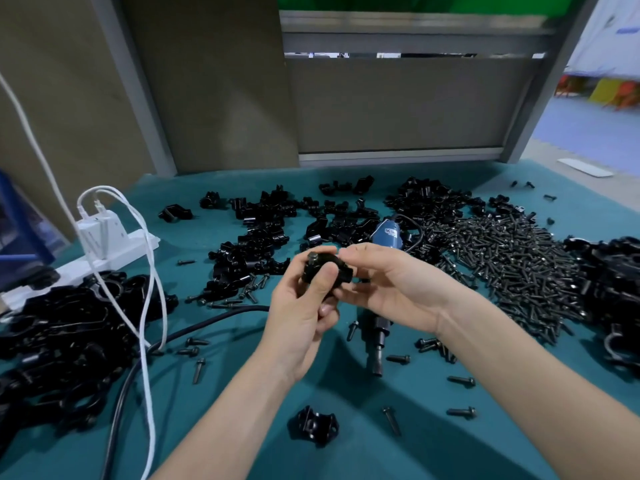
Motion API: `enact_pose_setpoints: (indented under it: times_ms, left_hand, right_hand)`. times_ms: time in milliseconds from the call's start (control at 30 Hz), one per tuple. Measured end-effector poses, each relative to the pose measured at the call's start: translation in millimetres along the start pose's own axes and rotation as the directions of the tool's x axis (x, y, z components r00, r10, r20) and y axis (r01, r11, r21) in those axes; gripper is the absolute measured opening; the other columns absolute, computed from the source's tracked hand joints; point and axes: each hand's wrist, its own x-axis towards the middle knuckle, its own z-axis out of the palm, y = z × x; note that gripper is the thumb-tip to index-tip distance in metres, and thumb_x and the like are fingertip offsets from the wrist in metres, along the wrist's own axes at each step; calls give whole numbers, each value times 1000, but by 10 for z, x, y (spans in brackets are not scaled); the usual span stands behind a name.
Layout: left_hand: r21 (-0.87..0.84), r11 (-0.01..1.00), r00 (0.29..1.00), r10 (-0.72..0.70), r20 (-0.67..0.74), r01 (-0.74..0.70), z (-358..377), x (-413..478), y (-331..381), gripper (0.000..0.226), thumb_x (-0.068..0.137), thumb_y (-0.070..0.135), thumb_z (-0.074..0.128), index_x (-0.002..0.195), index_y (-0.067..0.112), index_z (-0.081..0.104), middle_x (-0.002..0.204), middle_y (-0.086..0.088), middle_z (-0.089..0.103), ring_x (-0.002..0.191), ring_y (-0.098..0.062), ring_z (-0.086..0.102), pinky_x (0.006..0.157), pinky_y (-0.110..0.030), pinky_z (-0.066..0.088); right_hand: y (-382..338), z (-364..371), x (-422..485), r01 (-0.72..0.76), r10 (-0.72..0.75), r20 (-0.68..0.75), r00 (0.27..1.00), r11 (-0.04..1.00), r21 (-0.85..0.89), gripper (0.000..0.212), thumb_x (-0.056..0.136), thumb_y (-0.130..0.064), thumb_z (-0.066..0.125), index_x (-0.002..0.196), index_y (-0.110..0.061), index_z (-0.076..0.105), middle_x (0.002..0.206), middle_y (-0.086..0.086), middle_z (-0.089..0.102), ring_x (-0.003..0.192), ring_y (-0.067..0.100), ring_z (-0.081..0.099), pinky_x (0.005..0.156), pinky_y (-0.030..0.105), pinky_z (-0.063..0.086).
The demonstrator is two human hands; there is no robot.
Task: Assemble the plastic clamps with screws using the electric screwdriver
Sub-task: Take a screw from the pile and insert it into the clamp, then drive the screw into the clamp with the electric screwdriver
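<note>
My left hand [304, 306] grips a black plastic clamp [317, 268] above the middle of the table, thumb pressed on its front. A screw head shows at the clamp's top left. My right hand [388, 285] pinches the clamp's right end with its fingertips. The blue electric screwdriver [384, 237] lies on the green mat behind and under my hands, its dark bit end [377, 355] pointing toward me. A big heap of black screws [512, 258] lies to the right. Loose clamp halves [270, 230] are scattered behind.
A heap of black clamps [59, 327] fills the left side, another [609, 278] the right edge. A white power strip [104, 244] with white cables [152, 306] stands at left. One clamp piece [315, 426] and loose screws [391, 419] lie near me.
</note>
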Motion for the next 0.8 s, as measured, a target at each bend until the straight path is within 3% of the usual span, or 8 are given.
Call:
enact_pose_setpoints:
  times_ms: [100, 200, 267, 367, 533, 667, 733, 800]
  left_hand:
    - [-79, 994, 995, -81, -51, 77, -31, 18, -72, 24, 69, 28, 71, 91, 19, 69, 78, -4, 62, 39, -2, 33, 32, -11, 25]
    - [-128, 984, 987, -135, -90, 123, -145, 10, -163, 19, 74, 22, 66, 92, 14, 65, 86, -6, 70, 38, -2, 31, 31, -11, 23]
    - [-112, 982, 981, -164, -105, 152, -209, 23, -187, 22, 75, 19, 64, 95, 11, 61, 87, -7, 72, 38, -3, 31, 31, -12, 24]
    - [-64, 982, 976, -184, -120, 177, -253, 53, -211, 25, 72, 20, 65, 94, 10, 62, 85, -8, 73, 41, -5, 38, 37, -15, 38]
    - [-17, 984, 980, -179, -81, 179, -271, 57, -266, 28, 69, 22, 68, 93, 8, 62, 80, -10, 72, 46, -12, 52, 55, -30, 57]
    - [23, 987, 985, -155, -81, 157, -275, 55, -251, 29, 70, 25, 68, 95, 12, 62, 84, -11, 73, 41, -12, 49, 46, -28, 54]
    - [68, 987, 987, -140, -78, 145, -281, 39, -247, 30, 71, 27, 68, 97, 13, 61, 85, -10, 74, 38, -12, 46, 42, -25, 51]
    - [169, 978, 992, -109, -70, 120, -293, 16, -240, 19, 77, 27, 67, 94, 18, 64, 84, -6, 74, 36, -13, 45, 40, -25, 50]
  right_hand:
    - [18, -110, 13, 0, -10, -57, 998, 985, -173, 33, 84, -29, 67, 101, -8, 48, 82, 4, 65, 68, 18, 68, 70, 27, 59]
    - [-155, -408, 131, -1, -181, -275, 944, 834, -552, 66, 71, -58, 65, 115, -11, 52, 99, 8, 64, 71, 21, 72, 70, 29, 60]
    - [-237, -685, 284, -126, -273, -432, 860, 706, -697, 67, 76, -60, 67, 115, -8, 50, 98, 10, 64, 69, 20, 70, 73, 35, 60]
    - [-83, -886, 516, -377, -164, -525, 835, 525, -763, 70, 73, -57, 75, 111, -2, 55, 94, 8, 62, 71, 19, 63, 59, 27, 51]
    - [68, -932, 675, -352, -121, -637, 761, 749, -562, 48, 71, -30, 84, 98, -4, 55, 83, 7, 56, 62, 17, 51, 37, 15, 37]
    - [-31, -843, 624, 15, -30, -543, 839, 999, -32, 61, 61, -23, 80, 113, -7, 54, 93, 8, 65, 72, 18, 62, 59, 26, 52]
    - [-168, -774, 621, 256, -109, -513, 852, 940, 225, 60, 56, -29, 80, 106, -9, 54, 80, 5, 66, 60, 16, 62, 57, 27, 55]
    - [-287, -693, 628, 440, -200, -466, 862, 752, 492, 60, 59, -35, 83, 102, -6, 53, 75, 10, 67, 64, 22, 66, 64, 34, 58]
